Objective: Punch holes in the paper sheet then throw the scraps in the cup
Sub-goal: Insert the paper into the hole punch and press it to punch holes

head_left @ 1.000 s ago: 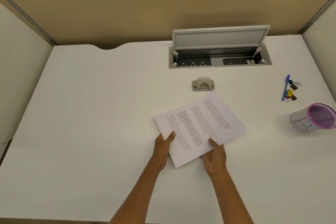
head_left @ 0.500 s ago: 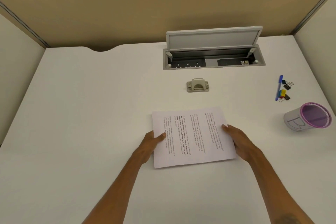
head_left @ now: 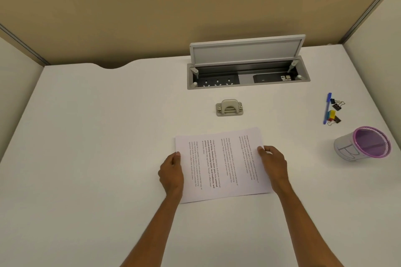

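Left hand and right hand grip the paper sheet's short edges, fingers clenched on it. It lies flat on the white surface, long axis left-right. Beyond sits the hole punch; far right, the cup lies tipped.

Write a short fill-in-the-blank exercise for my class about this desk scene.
1. Both hands, left hand and right hand, hold the ____.
2. The hole punch sits between the paper and the open ____ box.
3. The cup has a ____ rim.
4. The pen is ____.

Answers: paper; socket; purple; blue
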